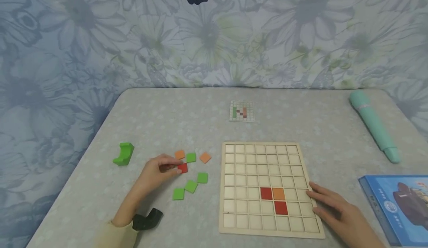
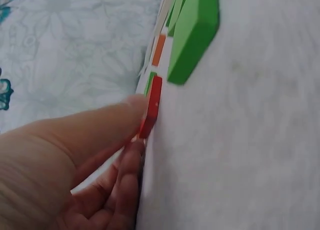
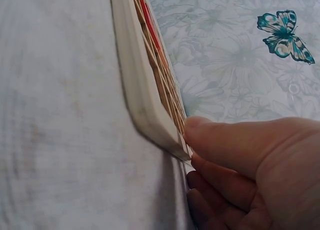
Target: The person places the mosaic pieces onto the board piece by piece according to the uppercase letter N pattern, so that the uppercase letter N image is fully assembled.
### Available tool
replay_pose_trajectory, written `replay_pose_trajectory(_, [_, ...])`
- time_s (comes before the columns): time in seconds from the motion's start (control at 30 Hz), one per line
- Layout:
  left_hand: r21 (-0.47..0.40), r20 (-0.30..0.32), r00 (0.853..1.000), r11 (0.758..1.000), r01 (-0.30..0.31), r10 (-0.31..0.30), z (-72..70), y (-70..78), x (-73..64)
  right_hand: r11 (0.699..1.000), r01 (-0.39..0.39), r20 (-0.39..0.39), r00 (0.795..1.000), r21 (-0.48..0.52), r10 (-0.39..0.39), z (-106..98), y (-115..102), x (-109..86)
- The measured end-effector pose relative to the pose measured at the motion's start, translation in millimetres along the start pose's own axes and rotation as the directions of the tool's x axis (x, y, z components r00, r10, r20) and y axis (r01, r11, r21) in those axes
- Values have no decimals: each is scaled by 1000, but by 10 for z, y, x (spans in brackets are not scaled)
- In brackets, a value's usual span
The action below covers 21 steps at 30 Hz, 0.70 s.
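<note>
My left hand [image 1: 157,173] pinches a small square red tile [image 1: 182,167] between thumb and fingers, low over the table. In the left wrist view the thumb lies against the red tile [image 2: 152,108]. Around that hand lie several loose green tiles [image 1: 191,186] and two orange tiles [image 1: 205,157]. My right hand [image 1: 344,212] rests on the right rim of a wooden grid board [image 1: 245,217], its fingers touching the edge. Set in the board's cells are two red tiles [image 1: 281,208] and one orange tile [image 1: 278,193].
A small printed pattern card [image 1: 242,111] lies behind the board. At the far left is a green curved block [image 1: 124,154], and near the left wrist a black curved piece [image 1: 148,219]. To the right are a turquoise microphone-like object [image 1: 374,125] and a blue box [image 1: 398,211].
</note>
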<state>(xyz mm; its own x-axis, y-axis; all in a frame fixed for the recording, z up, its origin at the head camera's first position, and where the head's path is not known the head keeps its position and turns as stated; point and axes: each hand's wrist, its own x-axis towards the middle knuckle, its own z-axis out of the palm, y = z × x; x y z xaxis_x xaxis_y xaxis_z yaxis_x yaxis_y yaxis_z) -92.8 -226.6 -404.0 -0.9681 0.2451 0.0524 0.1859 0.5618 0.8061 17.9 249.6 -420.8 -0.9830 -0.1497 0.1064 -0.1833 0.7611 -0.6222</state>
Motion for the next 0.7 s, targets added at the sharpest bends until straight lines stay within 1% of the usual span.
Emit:
replay_pose_trajectory(0.13, [84, -40, 999, 996, -20, 24, 64, 14, 2, 1000, 18, 2, 1000, 14, -18, -18, 3, -14])
replay_pose_trajectory(0.27, [123, -67, 997, 992, -32, 40, 79, 43, -6, 999, 40, -3, 999, 22, -40, -29, -4, -7])
replay_pose_trajectory(0.4, [147, -66, 998, 989, -6, 16, 72, 78, -20, 999, 39, 0, 999, 32, -39, -29, -16, -3])
replay_pose_trajectory(0.47, [154, -63, 998, 988, 8, 2, 69, 93, -24, 998, 51, -7, 999, 39, -51, -25, -22, -4])
replay_pose_trajectory(0.53, [148, -58, 998, 989, 11, -3, 66, 107, -23, 998, 57, -12, 998, 41, -57, -23, -23, -5])
replay_pose_trajectory(0.6, [124, -55, 998, 992, 11, -5, 64, 117, -18, 998, 55, -15, 998, 40, -55, -24, -20, -7])
replay_pose_trajectory(0.7, [52, -54, 998, 999, 14, -11, 64, 132, -3, 998, 44, -12, 999, 36, -43, -29, -11, -14])
